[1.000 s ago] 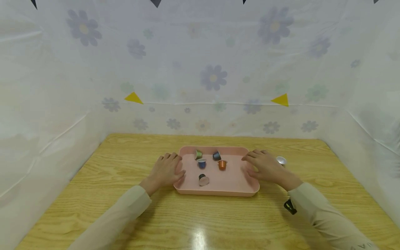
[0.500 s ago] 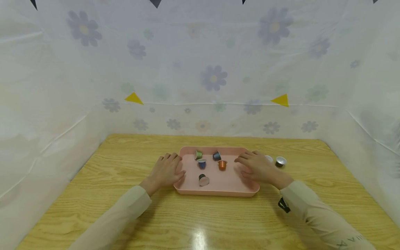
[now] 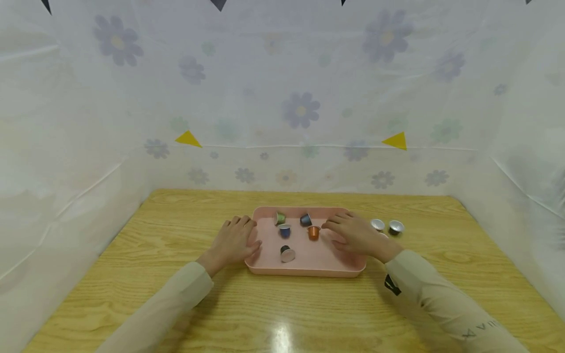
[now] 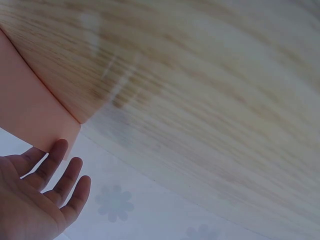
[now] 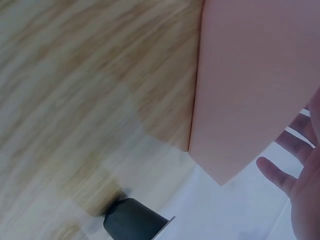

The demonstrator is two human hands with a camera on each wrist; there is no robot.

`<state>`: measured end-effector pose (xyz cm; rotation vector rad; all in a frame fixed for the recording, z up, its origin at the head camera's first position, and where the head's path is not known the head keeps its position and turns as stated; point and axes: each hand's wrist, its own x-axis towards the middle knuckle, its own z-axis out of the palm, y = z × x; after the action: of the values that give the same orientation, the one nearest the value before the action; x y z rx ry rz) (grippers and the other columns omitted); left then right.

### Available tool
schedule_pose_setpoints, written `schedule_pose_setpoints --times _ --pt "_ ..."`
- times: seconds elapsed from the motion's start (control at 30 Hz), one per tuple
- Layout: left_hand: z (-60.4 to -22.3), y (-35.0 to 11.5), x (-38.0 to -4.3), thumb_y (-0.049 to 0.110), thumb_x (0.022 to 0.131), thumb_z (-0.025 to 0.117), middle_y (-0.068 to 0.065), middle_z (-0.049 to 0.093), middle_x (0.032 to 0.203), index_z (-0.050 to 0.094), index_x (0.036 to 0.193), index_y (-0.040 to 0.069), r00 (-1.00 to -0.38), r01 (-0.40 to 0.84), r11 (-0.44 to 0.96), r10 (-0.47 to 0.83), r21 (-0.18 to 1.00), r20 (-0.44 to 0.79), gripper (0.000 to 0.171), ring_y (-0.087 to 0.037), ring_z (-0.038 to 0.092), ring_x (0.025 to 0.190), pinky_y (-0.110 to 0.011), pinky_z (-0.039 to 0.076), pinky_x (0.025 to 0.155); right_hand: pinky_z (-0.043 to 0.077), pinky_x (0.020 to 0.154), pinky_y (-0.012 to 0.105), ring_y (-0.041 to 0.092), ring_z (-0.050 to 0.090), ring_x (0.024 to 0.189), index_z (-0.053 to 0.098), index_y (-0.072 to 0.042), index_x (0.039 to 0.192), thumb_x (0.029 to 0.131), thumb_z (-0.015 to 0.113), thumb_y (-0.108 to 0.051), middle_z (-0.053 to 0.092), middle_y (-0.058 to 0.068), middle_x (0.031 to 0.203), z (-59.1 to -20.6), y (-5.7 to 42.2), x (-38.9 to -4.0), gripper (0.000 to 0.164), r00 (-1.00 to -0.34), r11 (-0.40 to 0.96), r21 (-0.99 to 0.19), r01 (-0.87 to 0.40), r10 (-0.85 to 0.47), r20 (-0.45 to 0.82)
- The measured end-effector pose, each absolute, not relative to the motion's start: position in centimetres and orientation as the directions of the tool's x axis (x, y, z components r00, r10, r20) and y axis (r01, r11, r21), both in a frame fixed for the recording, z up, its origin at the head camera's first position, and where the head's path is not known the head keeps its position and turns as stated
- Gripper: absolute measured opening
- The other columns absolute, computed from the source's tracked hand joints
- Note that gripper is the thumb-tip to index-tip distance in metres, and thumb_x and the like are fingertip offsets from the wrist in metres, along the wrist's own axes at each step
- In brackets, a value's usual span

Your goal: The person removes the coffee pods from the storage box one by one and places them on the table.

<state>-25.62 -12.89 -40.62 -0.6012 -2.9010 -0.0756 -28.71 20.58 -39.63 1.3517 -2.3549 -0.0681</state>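
A pink tray (image 3: 304, 272) lies on the table with several coffee capsules in it. My left hand (image 3: 235, 241) is at the tray's left rim, fingers loosely bent; in the left wrist view its fingertips (image 4: 61, 145) overlap the upper edge of the tray wall. Over the right side of the tray is my right hand (image 3: 353, 234), its fingertips close to the orange capsule (image 3: 313, 233). Left of that lie a dark blue capsule (image 3: 305, 219), a blue one (image 3: 284, 231) and a green one (image 3: 280, 218). Nearer the front, a dark capsule (image 3: 287, 254) shows its pale lid.
Right of the tray, a silver-lidded capsule (image 3: 377, 224) stands beside a black capsule (image 3: 396, 227) with a silver lid; another lid is partly hidden behind my right wrist. The wooden table (image 3: 212, 314) is bordered by a white flowered sheet (image 3: 247, 98) at the back and sides.
My right hand has moved left, from the tray's right rim toward the orange capsule, uncovering more capsules on the table at right. The left hand has stayed in place.
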Motion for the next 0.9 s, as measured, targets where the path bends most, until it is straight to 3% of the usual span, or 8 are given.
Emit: schedule_pose_setpoints --times 0.2,0.57,0.9 --pt "-40.6 -13.0 -25.6 0.046 0.085 0.054 -0.007 0.053 0.121 0.054 0.122 0.009 -0.903 0.400 0.916 0.390 0.017 0.181 0.052 -0.029 0.050 0.110 -0.047 0.041 0.091 0.045 0.088 0.041 0.020 0.056 0.096 0.063 -0.013 0.106 0.074 0.073 -0.021 0.060 0.001 0.100 -39.4 19.9 -29.1 0.035 -0.434 0.513 0.226 -0.828 -0.842 0.321" --pt "-40.6 -12.9 -25.7 0.047 0.085 0.053 -0.007 0.053 0.122 0.053 0.122 0.009 -0.906 0.393 0.920 0.387 0.001 0.169 0.053 -0.029 0.049 0.110 -0.047 0.041 0.092 0.045 0.088 0.045 0.023 0.054 0.110 0.060 -0.014 0.114 0.077 0.070 -0.019 0.060 0.004 0.114 -38.9 18.7 -29.5 0.039 -0.488 0.535 0.152 -0.831 -0.833 0.261" --pt "-40.6 -12.9 -25.7 0.047 0.085 0.053 -0.007 0.053 0.121 0.054 0.122 0.009 -0.904 0.397 0.918 0.390 0.004 0.175 0.052 -0.029 0.050 0.110 -0.047 0.041 0.092 0.048 0.081 0.040 0.020 0.054 0.109 0.060 -0.015 0.112 0.077 0.069 -0.019 0.060 0.004 0.115 -39.2 18.0 -30.1 0.036 -0.461 0.510 0.162 -0.845 -0.847 0.265"
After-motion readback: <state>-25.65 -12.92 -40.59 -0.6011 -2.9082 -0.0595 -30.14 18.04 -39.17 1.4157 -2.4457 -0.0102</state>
